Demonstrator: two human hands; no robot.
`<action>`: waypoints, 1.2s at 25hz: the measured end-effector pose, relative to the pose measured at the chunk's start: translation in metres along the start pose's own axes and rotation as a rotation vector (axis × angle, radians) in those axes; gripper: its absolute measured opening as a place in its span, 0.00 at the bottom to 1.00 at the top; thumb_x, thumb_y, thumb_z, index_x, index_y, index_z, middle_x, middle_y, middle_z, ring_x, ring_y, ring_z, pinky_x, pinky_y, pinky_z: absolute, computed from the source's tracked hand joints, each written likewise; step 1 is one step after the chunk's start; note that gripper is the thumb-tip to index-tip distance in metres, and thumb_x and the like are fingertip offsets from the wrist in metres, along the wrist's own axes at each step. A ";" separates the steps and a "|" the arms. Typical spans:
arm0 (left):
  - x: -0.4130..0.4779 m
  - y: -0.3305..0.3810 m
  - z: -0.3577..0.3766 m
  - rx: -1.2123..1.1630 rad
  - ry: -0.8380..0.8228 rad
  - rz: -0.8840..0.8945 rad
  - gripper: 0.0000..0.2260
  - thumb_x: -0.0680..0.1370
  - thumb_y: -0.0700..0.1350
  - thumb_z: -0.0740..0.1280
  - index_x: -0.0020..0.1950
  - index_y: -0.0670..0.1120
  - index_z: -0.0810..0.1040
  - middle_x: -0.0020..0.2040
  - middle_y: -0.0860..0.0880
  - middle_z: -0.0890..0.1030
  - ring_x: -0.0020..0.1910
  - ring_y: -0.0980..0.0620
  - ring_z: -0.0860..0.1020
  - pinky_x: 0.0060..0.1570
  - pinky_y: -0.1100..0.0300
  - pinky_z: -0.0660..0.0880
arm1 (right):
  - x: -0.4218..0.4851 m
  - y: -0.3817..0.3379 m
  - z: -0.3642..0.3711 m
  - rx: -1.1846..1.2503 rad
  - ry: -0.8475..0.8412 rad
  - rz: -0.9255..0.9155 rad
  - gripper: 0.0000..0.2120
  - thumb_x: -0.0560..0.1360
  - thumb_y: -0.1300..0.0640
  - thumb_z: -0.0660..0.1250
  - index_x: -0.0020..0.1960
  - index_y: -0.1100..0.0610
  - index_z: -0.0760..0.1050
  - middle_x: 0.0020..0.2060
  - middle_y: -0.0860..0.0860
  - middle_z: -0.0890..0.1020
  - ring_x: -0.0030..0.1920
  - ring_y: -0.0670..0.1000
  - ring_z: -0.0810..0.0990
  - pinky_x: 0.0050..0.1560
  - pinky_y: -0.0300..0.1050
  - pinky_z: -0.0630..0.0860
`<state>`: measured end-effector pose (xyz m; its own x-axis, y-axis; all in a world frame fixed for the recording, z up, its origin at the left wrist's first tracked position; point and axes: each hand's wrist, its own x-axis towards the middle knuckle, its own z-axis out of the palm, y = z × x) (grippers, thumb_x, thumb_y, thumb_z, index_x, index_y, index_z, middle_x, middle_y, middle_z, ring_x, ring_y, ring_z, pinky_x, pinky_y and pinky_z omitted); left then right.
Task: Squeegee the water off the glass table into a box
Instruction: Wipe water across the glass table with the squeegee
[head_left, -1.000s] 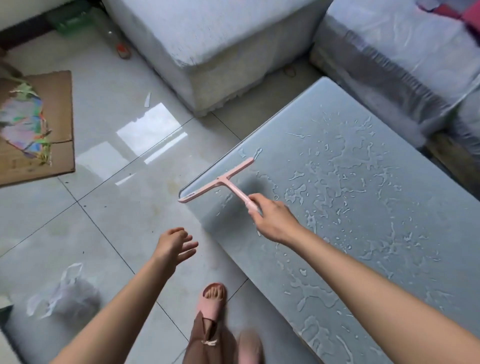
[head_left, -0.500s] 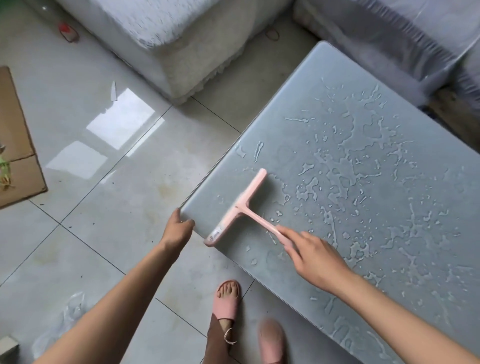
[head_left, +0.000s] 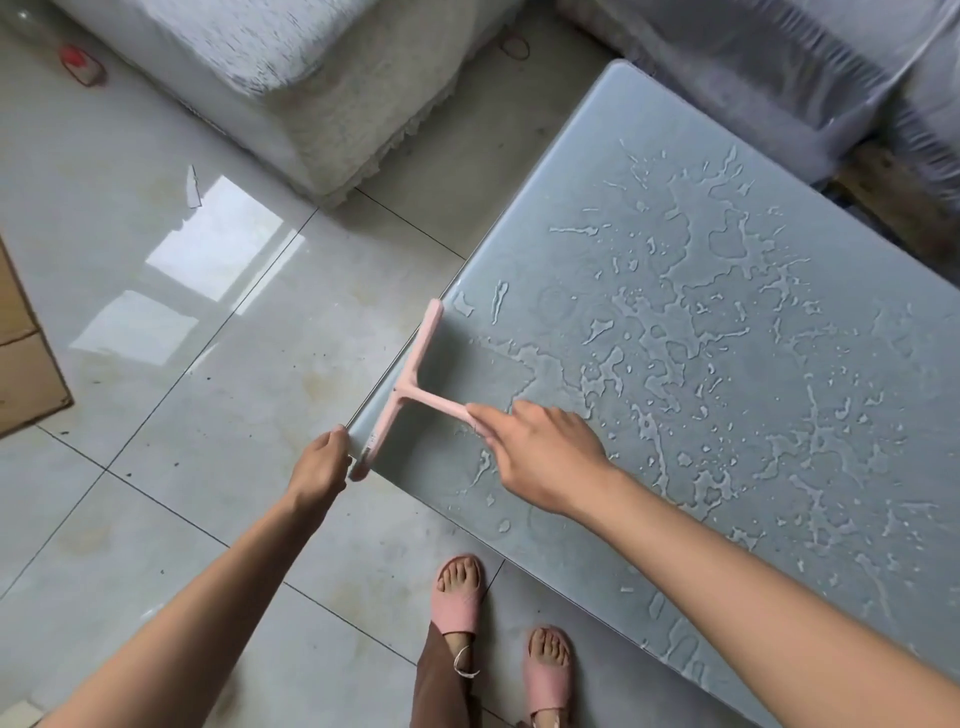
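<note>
Cardboard (head_left: 23, 374), one piece, lies on the tiled floor (head_left: 171, 415) at the far left, and we count one red-capped bottle (head_left: 78, 65) lying near the top corner. Next come two covered sofas, one (head_left: 291, 78) above the floor and one (head_left: 779, 62) behind the table. Our left hand (head_left: 319, 465) sits at the near left corner of the one glass table (head_left: 779, 545), thumb touching the edge and fingers curled. We cannot tell whether they clamp the glass. Just beside it is the single pink squeegee (head_left: 410, 384), its blade lying along the table's left edge with the lower end at that corner. Our right hand (head_left: 540, 452) is wrapped round its handle, index finger stretched along it. Water (head_left: 675, 332) lies in many puddles and drops across the middle and right of the glass, with a bare strip between the blade and the nearest puddle. Below, two pink sandals (head_left: 460, 597) stand on the floor by the table's near edge. Half a second ago the blade lay further in on the glass. It has since reached the edge. A second ago our left hand hung clear of the table, and now it is at the corner.
</note>
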<state>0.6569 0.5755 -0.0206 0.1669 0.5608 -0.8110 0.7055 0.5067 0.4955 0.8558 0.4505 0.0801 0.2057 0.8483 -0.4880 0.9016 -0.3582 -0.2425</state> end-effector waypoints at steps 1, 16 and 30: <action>0.001 -0.002 -0.003 0.038 0.003 0.015 0.14 0.82 0.46 0.51 0.47 0.42 0.74 0.49 0.42 0.74 0.50 0.46 0.72 0.53 0.49 0.71 | 0.007 -0.001 0.001 -0.009 -0.010 0.007 0.16 0.80 0.52 0.55 0.67 0.46 0.66 0.51 0.57 0.77 0.51 0.61 0.78 0.47 0.51 0.73; 0.000 -0.003 -0.003 0.660 0.039 0.213 0.20 0.84 0.49 0.45 0.48 0.44 0.74 0.57 0.35 0.77 0.53 0.39 0.73 0.51 0.52 0.68 | 0.010 -0.023 -0.037 -0.103 -0.028 0.022 0.11 0.78 0.55 0.57 0.58 0.49 0.71 0.48 0.56 0.80 0.50 0.61 0.79 0.40 0.47 0.64; 0.005 0.010 -0.007 1.004 0.055 0.194 0.22 0.82 0.52 0.46 0.64 0.44 0.74 0.63 0.44 0.72 0.65 0.44 0.68 0.57 0.50 0.71 | -0.002 0.007 -0.079 -0.129 -0.059 0.144 0.10 0.78 0.52 0.56 0.57 0.46 0.73 0.50 0.56 0.81 0.51 0.62 0.78 0.40 0.47 0.65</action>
<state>0.6601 0.5880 -0.0175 0.3256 0.6166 -0.7168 0.9252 -0.3642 0.1069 0.8915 0.4770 0.1455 0.3163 0.7662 -0.5594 0.9066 -0.4178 -0.0596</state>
